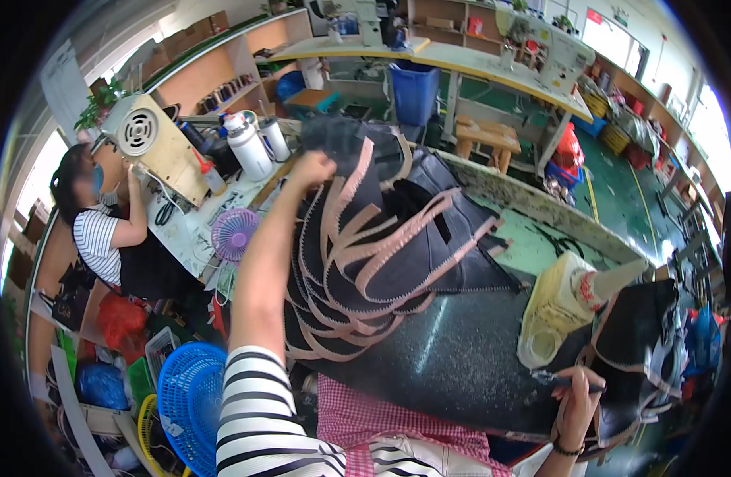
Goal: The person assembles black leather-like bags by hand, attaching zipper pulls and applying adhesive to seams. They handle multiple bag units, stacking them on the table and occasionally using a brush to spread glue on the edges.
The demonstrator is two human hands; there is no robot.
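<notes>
My left hand [314, 168] reaches far across the bench, its fingers closed at the edge of a black leather piece [338, 137] that looks smeared by motion. Below it, several black leather pieces [409, 254] lie overlapped in a fan, with pinkish-tan strips along their zigzag-cut edges. At the lower right, my right hand [578, 401] is closed round a small brush [550, 378] with a dark handle; its pale tip points left. Just beyond that tip stands a yellowed plastic bottle [548, 306] with an open round mouth and a pale spout.
More edged black pieces [632, 326] hang at the bench's right end. Dark scissors [560, 238] lie beyond the bottle. Leftward are a purple fan [237, 234], a white flask [249, 147], a blue basket [191, 405] and a co-worker [103, 230] at a machine [155, 147].
</notes>
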